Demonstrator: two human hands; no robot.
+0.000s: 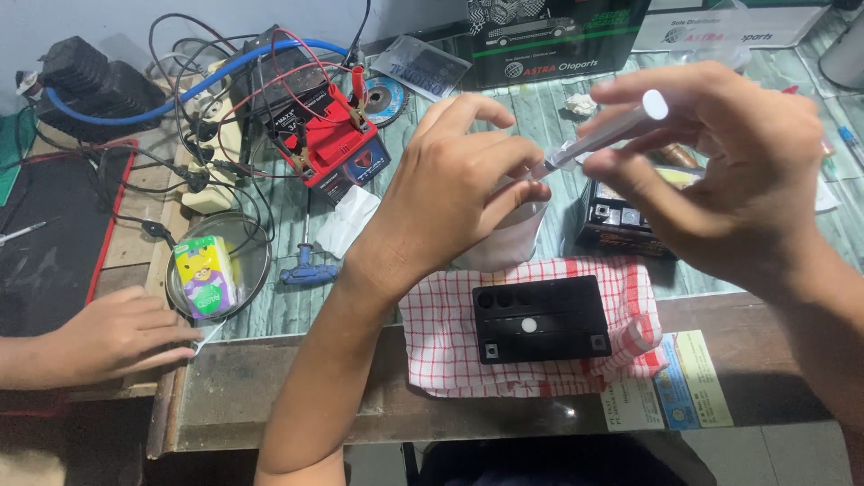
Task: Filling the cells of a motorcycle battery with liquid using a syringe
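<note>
My right hand holds a clear plastic syringe tilted down to the left, thumb near its white plunger end. My left hand pinches the syringe's tip with its fingertips, above a white plastic cup. Below both hands a small black battery with a row of round filler holes lies on a red-and-white checked cloth at the bench's front edge.
Another person's hand rests at the left by a metal dish holding a colourful small box. A red-and-black battery with clipped wires stands at the back. A second black battery, a blue-handled tool and cartons lie around.
</note>
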